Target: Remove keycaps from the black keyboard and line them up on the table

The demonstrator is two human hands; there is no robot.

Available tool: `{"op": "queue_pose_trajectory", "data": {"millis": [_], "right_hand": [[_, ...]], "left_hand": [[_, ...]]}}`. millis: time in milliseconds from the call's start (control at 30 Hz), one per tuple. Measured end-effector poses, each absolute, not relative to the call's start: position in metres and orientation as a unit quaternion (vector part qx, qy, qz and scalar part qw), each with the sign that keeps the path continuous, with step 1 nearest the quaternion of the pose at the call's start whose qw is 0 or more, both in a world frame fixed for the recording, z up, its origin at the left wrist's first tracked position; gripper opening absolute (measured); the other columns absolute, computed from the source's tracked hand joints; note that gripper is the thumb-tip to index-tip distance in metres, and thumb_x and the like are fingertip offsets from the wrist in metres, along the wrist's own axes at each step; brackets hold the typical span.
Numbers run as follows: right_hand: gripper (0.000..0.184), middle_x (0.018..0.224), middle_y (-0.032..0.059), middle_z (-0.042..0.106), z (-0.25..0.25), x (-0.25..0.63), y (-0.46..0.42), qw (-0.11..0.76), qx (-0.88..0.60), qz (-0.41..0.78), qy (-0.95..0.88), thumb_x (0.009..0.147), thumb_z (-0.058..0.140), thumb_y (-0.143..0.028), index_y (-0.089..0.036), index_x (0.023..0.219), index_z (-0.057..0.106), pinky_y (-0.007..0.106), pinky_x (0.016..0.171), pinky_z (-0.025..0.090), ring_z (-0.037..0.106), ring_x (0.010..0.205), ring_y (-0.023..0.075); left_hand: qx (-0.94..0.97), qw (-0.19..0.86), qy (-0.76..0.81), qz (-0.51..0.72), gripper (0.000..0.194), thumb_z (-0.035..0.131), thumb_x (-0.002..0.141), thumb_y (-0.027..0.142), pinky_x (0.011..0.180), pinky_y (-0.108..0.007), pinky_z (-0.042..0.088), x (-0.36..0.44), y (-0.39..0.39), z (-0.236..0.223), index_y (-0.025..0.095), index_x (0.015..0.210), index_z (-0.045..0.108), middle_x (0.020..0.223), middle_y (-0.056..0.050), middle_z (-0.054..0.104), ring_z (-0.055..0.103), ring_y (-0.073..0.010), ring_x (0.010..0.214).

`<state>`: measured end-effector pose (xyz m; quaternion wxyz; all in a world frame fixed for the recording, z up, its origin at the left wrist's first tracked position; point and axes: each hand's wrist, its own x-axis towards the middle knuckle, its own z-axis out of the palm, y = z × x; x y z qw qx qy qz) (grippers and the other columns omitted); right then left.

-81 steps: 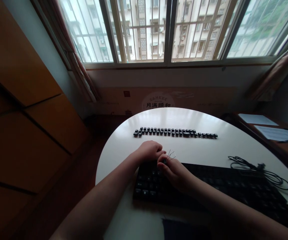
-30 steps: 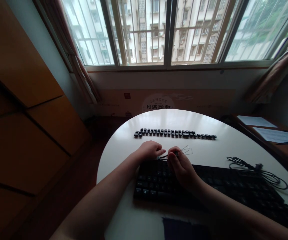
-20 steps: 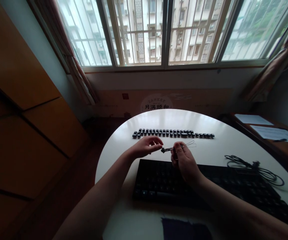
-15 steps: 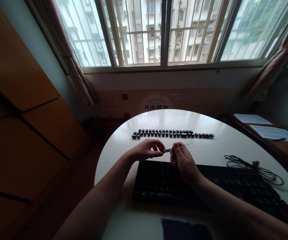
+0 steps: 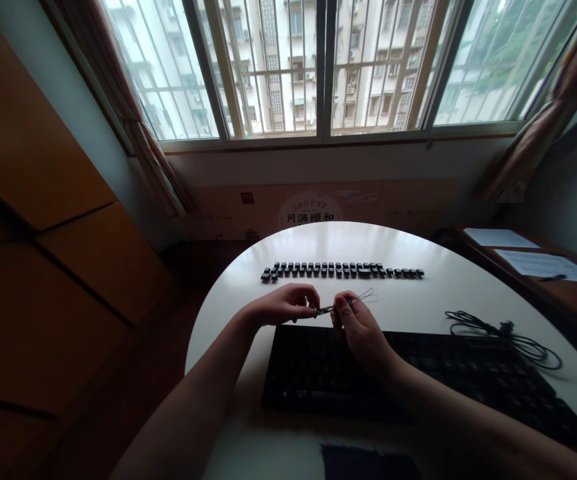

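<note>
Above the back edge of a black keyboard [image 5: 318,373], my two hands meet over the round white table. My right hand [image 5: 361,330] is closed around the middle of a slim metal keycap puller [image 5: 325,311]. Its thin wire loops [image 5: 369,295] stick out to the right, past the fingers. My left hand [image 5: 288,305] pinches at the puller's left tip with thumb and finger; whether a small part sits between them I cannot tell. Beyond the hands lie rows of loose black keycaps [image 5: 338,269]. The right forearm covers part of the keyboard.
A coiled black cable [image 5: 523,343] lies on the white table [image 5: 228,307] at the right. Dark cloth [image 5: 368,463] is at the near edge. Papers [image 5: 543,263] with a pen [image 5: 552,277] rest on a brown desk to the right. A barred window [image 5: 323,73] is ahead.
Both hands and the puller have shifted slightly left, while the whole view has also moved a little. The hold on the puller looks much the same.
</note>
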<state>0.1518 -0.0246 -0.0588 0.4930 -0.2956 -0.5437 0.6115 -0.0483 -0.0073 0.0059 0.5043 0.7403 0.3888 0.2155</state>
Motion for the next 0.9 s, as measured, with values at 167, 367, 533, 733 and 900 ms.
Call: {"op": "queue_pose_trajectory", "data": {"millis": [167,367,533,733,900], "right_hand": [[0.043,0.061,-0.0065,0.046,-0.054,0.153,-0.025,0.490,-0.327,0.604,-0.537,0.088,0.054,-0.064,-0.022,0.089,0.046,0.020,0.042,0.033,0.040,0.047,0.0089],[0.048,0.055,-0.0076,0.044,-0.048,0.152,-0.027,0.489,-0.341,0.606,-0.526,0.083,0.056,-0.068,-0.022,0.084,0.044,0.020,0.040,0.033,0.039,0.043,0.0089],[0.047,0.057,-0.0074,0.044,-0.050,0.151,-0.027,0.491,-0.333,0.610,-0.525,0.083,0.057,-0.067,-0.022,0.084,0.045,0.020,0.040,0.033,0.039,0.044,0.0087],[0.043,0.059,-0.0073,0.043,-0.052,0.152,-0.026,0.485,-0.327,0.618,-0.526,0.086,0.056,-0.064,-0.022,0.085,0.045,0.019,0.042,0.034,0.040,0.047,0.0089],[0.040,0.059,-0.0073,0.042,-0.054,0.151,-0.025,0.494,-0.318,0.612,-0.530,0.088,0.056,-0.060,-0.022,0.085,0.045,0.020,0.043,0.033,0.038,0.047,0.0086]], "left_hand": [[0.720,0.500,0.407,0.257,0.022,0.063,0.081,0.031,0.055,-0.021,0.045,-0.053,-0.004,0.002,0.015,0.096,0.066,0.090,-0.004,0.061,0.053,-0.0128,0.073],[0.624,0.426,0.513,0.407,0.032,0.052,0.087,0.038,0.050,-0.021,0.043,-0.074,0.012,-0.010,0.014,0.102,0.066,0.069,0.002,0.047,0.039,-0.0076,0.053],[0.595,0.293,0.570,0.485,0.037,0.058,0.081,0.044,0.047,-0.021,0.041,-0.089,0.023,-0.016,0.013,0.099,0.066,0.074,-0.002,0.057,0.043,-0.0075,0.051],[0.656,0.151,0.607,0.422,0.029,0.063,0.079,0.038,0.055,-0.024,0.045,-0.100,0.025,-0.022,0.017,0.098,0.069,0.091,-0.004,0.069,0.052,-0.0105,0.056],[0.714,0.077,0.636,0.283,0.022,0.064,0.080,0.026,0.080,-0.031,0.051,-0.094,0.025,-0.029,0.022,0.100,0.071,0.100,-0.003,0.073,0.065,-0.0197,0.083]]}}
